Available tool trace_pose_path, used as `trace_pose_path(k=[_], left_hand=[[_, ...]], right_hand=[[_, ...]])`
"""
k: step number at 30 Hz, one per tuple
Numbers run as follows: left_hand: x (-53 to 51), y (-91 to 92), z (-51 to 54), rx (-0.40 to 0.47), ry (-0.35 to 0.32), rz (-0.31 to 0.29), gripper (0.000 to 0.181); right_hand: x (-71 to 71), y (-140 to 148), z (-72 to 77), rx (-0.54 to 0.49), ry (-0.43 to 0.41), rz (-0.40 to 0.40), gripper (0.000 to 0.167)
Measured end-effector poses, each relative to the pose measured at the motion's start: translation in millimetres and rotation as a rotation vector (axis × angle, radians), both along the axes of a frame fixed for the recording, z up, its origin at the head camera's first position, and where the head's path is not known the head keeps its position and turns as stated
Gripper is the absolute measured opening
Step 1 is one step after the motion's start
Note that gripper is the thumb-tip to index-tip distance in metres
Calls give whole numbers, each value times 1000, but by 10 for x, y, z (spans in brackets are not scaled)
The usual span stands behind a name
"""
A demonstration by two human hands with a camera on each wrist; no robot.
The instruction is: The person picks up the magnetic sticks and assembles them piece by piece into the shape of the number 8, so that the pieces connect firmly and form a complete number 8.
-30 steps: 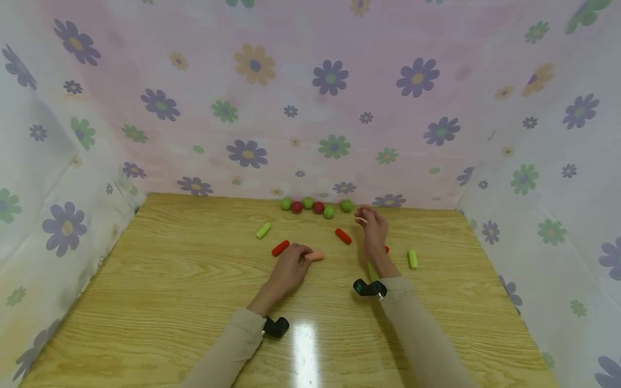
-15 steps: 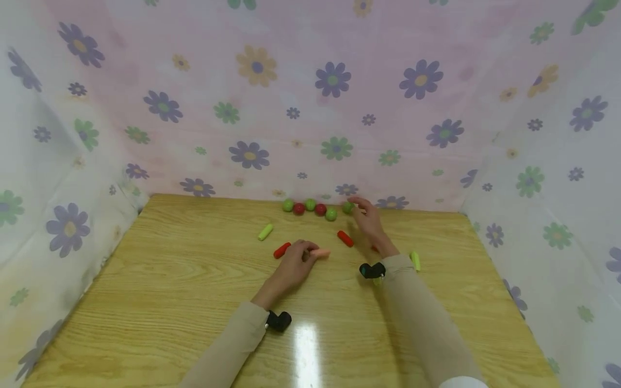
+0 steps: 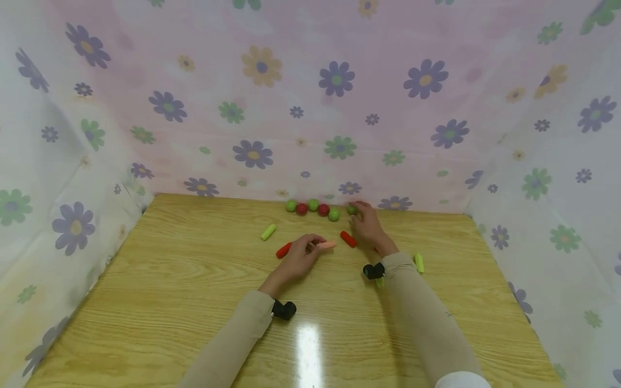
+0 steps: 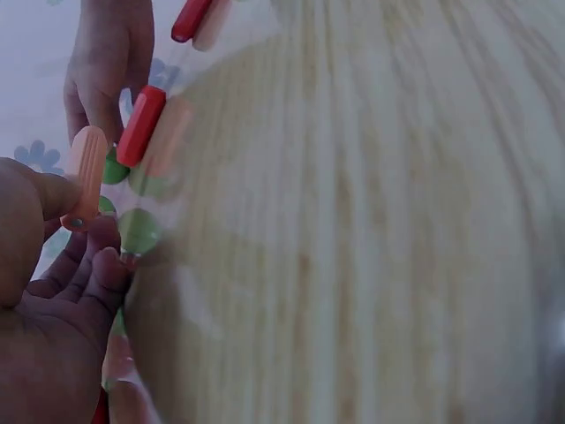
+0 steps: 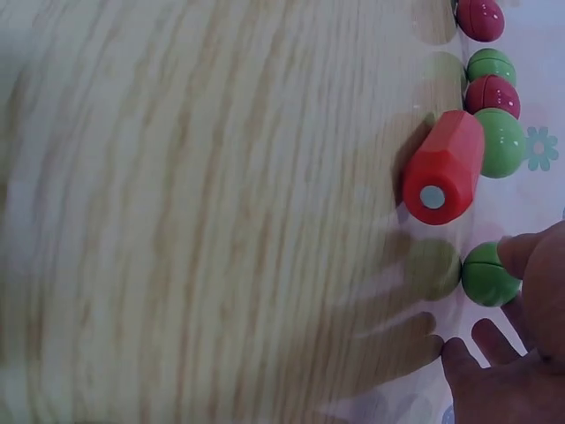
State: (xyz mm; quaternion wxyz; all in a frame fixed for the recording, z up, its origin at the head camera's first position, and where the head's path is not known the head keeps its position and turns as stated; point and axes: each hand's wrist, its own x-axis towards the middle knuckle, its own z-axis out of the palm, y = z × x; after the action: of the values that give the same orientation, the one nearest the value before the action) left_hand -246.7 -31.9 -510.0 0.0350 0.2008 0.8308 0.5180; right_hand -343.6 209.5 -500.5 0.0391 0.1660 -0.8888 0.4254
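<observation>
Wood-grain surface (image 3: pixel 194 280), glare streak at the near side, a beige sleeve in from each side; left hand (image 3: pixel 301 257) nearest, grip pinched on peach stick (image 3: pixel 328 245), thumb one side, fingers the other, over mid-surface. Yellow-green sticks and red stick (image 3: pixel 348 238) lie around; farther, right hand (image 3: pixel 367 223) at the back edge, grip closed down to a ball's width, thumb and finger around green ball (image 5: pixel 485 276). Row of red and green balls (image 3: pixel 323 210) just left of it, then floral cloth (image 3: pixel 291 97) behind and on both sides. Versus 1.0 s ago: left hand and peach stick are farther forward and a bit right, nearer the red stick; right hand was beside the green ball, now on it; ball row same. Hidden: near end of the peach stick under fingers, left red stick (image 3: pixel 283 250) partly behind left hand, one yellow-green stick (image 3: pixel 380 282) mostly under right sleeve, part of green ball behind fingers; sleeves cut off at bottom. Can't tell if the ball is lifted.
</observation>
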Motion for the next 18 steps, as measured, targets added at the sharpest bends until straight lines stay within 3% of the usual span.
trace_pose_path(k=[3,11,18], left_hand=[[-13,-2,-39,4,-3,1,30],[-47,-20,-107,10,-7,23,30],[-69,-40,-122,-5,19,-10,27]], right_hand=[[14,10,-27,-9,27,-9,43],[64,34,-120,-82,-18,-64,40],[172,5,-92,-151,-68,-113,36]])
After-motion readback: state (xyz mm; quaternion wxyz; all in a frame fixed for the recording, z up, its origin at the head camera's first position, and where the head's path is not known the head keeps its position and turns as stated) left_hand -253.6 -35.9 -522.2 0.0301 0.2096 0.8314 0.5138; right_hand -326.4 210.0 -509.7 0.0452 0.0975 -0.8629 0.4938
